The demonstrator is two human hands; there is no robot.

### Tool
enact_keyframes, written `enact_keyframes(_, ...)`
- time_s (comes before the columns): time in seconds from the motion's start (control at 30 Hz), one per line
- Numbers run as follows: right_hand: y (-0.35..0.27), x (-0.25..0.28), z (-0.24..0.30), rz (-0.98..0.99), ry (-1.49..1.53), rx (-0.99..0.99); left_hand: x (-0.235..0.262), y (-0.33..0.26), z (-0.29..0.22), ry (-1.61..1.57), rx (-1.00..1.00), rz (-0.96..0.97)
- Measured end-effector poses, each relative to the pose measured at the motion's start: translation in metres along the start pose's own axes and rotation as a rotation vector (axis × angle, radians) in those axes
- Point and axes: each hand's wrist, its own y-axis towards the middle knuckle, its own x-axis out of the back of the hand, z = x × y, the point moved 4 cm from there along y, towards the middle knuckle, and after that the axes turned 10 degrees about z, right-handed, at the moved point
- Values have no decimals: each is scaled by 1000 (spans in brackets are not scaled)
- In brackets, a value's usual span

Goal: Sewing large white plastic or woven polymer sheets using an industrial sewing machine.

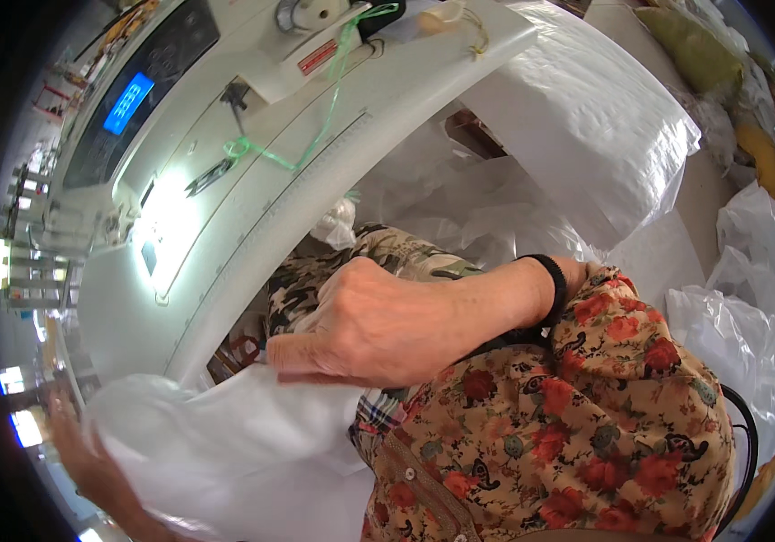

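Note:
My right hand (pixel 360 325) is closed, its fingers curled at the upper edge of a soft, thin white sheet (pixel 252 425). Whether this sheet is cloth or plastic is unclear. It spreads over my lap and toward the left. At the far left, my left hand (pixel 80 443) is blurred beside the sheet's outer edge, its fingers stretched upward and the thumb apart. A white sewing machine (pixel 288 199) stands in front of me with its lamp lit. On its bed lie thread snips (pixel 211 176) tied to a green string (pixel 324 135).
A big bundle wrapped in white plastic (pixel 586 108) sits at the back right. Crumpled clear plastic bags (pixel 740 334) lie along the right side. The machine's front edge runs close above my lap. A control panel with a blue display (pixel 128 103) is at the upper left.

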Motion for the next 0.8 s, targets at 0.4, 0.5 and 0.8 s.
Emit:
enact_keyframes(0.4,-68,-39,-67,62,170,-321,20,24,-228,-1107,-421,482)
enact_keyframes(0.5,-78,-47,-72,72,202,-371,23,30,-243,-1014,-447,462)
enact_keyframes(0.8,-157,-65,-125,-63,32,-300,34,32,-303,-1140,-737,412)
